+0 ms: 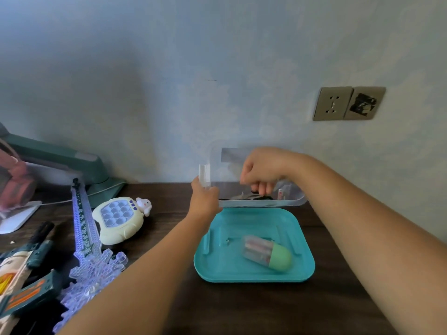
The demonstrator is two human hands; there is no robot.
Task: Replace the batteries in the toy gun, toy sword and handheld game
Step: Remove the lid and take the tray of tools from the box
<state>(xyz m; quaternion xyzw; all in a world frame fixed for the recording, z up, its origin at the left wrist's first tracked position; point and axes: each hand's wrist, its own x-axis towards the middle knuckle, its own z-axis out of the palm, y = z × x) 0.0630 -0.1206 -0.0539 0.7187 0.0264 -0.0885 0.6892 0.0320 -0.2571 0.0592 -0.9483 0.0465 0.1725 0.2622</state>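
Dark table, toy sword, bluish wall

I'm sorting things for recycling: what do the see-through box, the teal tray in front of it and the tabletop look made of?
Clear box: likely thin glossy plastic; the wall shows through it. Teal tray: opaque moulded plastic, smooth, slight sheen, rounded corners, raised ribs. Tabletop: dark wood or wood-look laminate, matt, with grain streaks; which one is unclear.
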